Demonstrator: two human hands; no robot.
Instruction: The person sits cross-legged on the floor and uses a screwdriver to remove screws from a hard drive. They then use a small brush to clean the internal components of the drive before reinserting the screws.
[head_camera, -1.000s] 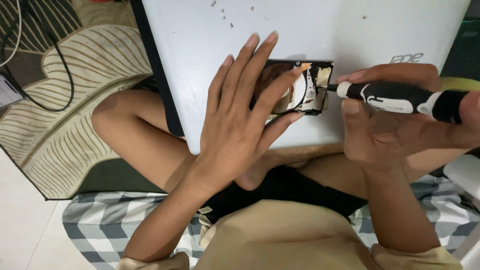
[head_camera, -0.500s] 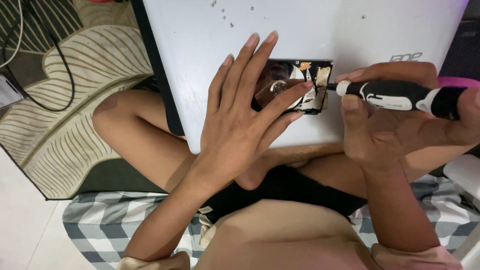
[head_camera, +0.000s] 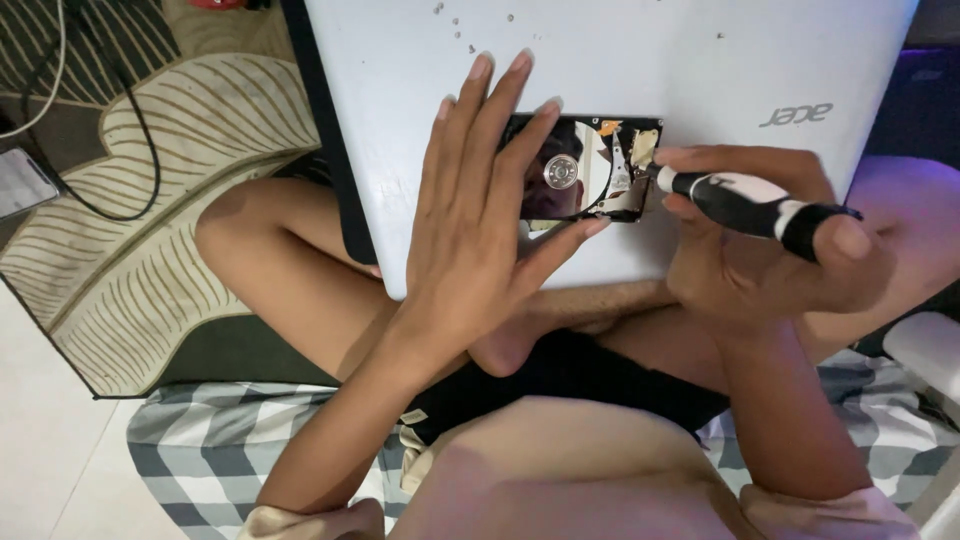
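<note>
On the closed white laptop (head_camera: 560, 70) across the person's lap, the opened hard drive (head_camera: 585, 168) lay near the lid's front edge, mirror platter up. Left hand (head_camera: 480, 230) lay flat over the drive's left side, fingers spread, pinning it without closing round it. Right hand (head_camera: 760, 240), right of the drive, had its grip wrapped on a black-and-white screwdriver (head_camera: 745, 200), tip at the drive's right-hand corner.
</note>
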